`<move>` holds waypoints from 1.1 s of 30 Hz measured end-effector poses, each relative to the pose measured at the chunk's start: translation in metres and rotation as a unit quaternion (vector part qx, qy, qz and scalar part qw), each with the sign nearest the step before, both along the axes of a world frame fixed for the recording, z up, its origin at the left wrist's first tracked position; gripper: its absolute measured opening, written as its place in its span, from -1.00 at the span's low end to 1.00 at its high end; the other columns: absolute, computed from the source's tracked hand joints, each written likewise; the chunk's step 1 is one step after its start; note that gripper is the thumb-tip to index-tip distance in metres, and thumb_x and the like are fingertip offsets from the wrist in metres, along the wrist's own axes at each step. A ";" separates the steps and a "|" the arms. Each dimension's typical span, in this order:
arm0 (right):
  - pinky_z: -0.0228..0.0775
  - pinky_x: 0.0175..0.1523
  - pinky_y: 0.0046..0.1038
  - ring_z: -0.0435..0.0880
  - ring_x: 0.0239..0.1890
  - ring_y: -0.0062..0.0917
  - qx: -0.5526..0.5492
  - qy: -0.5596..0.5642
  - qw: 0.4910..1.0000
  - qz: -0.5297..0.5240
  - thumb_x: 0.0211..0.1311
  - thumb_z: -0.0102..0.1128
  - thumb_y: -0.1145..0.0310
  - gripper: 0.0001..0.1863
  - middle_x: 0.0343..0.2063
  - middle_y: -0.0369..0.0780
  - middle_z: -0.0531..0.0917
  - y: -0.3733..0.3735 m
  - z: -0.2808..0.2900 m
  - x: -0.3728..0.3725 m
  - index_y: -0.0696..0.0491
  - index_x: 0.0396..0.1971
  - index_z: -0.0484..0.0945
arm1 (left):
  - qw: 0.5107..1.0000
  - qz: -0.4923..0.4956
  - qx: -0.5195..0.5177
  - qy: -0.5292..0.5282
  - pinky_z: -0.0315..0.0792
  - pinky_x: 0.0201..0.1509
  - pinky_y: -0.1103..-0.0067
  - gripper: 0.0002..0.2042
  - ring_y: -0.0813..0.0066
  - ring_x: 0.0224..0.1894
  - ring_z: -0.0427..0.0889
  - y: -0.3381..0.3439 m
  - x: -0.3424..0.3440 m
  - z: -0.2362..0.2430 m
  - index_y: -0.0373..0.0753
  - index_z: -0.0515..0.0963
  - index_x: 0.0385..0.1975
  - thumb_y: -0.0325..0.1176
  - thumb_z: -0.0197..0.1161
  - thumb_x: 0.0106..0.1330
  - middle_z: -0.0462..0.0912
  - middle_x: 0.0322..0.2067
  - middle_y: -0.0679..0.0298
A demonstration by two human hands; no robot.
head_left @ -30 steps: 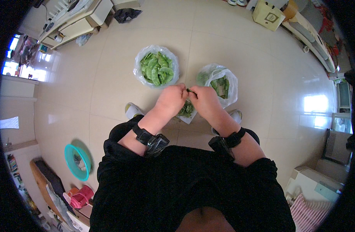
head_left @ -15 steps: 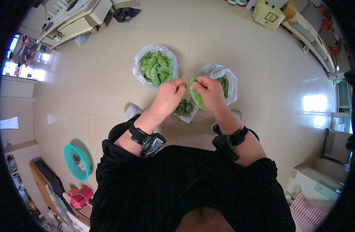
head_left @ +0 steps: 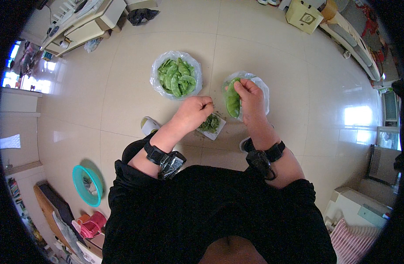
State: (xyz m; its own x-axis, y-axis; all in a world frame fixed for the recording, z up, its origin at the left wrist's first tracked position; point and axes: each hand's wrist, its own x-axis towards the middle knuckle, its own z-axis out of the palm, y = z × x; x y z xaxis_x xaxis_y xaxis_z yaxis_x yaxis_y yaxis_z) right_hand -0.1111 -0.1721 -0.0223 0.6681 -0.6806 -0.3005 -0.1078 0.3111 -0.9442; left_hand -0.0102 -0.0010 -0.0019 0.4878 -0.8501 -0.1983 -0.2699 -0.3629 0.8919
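Note:
My right hand (head_left: pixel 251 97) holds a flat green pea pod (head_left: pixel 232 100) over a clear plastic bag (head_left: pixel 263 90) on the floor at the right. My left hand (head_left: pixel 194 112) is closed, its fingertips pinching a thin green string just above a small white sheet (head_left: pixel 218 131) piled with green trimmings (head_left: pixel 209 123). A second clear plastic bag (head_left: pixel 157 83) full of green pea pods (head_left: pixel 176 75) stands on the floor ahead of my left hand. Both wrists wear black bands.
The floor is pale glossy tile. A teal bowl (head_left: pixel 85 185) and pink containers (head_left: pixel 91 225) sit at the lower left. White furniture (head_left: pixel 85 22) is at the upper left, a yellow box (head_left: pixel 304 15) at the top right, and a white shoe (head_left: pixel 149 125) by my left hand.
My hands were together over the trimmings. They have pulled apart: the right carried the pod over the right bag, the left stayed above the white sheet.

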 end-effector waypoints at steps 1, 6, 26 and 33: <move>0.31 -0.30 -0.66 0.46 -0.47 -0.76 -0.013 -0.010 1.000 -0.001 0.36 0.16 0.37 -0.86 -0.37 -0.33 0.73 0.000 0.004 -0.001 0.11 -0.25 0.64 | 1.000 -0.005 0.001 0.001 0.34 -0.47 0.55 -0.79 0.59 -0.59 0.40 0.000 0.000 0.000 -0.33 0.41 -0.55 -0.38 0.05 0.31 0.41 -0.67 0.33; 0.32 -0.34 -0.61 0.49 -0.47 -0.72 -0.014 -0.011 0.999 -0.047 0.33 0.21 0.35 -0.85 -0.43 -0.34 0.68 -0.006 0.016 -0.003 0.12 -0.33 0.61 | 0.995 -0.053 0.087 -0.017 0.48 -0.21 0.28 -0.78 -0.08 -0.36 0.59 0.002 0.004 0.001 -0.34 0.55 -0.37 -0.28 0.10 0.27 0.59 -0.43 -0.10; 0.25 -0.41 -0.60 0.51 -0.46 -0.71 0.057 -0.096 0.982 -0.154 0.36 0.20 0.33 -0.90 -0.37 -0.33 0.70 -0.020 0.008 -0.008 0.01 -0.33 0.57 | 0.930 -0.231 0.286 -0.020 0.50 -0.17 0.23 -0.69 0.03 -0.30 0.65 0.006 0.004 0.006 -0.26 0.64 -0.33 -0.18 0.06 0.21 0.67 -0.41 0.00; 0.30 -0.36 -0.62 0.54 -0.41 -0.66 0.085 -0.139 0.974 -0.155 0.38 0.18 0.36 -0.91 -0.33 -0.27 0.69 -0.024 0.006 -0.013 0.04 -0.26 0.52 | 0.909 -0.250 0.332 -0.026 0.49 -0.11 0.21 -0.69 0.02 -0.22 0.66 0.004 0.001 -0.002 -0.23 0.66 -0.29 -0.16 0.09 0.20 0.69 -0.32 0.00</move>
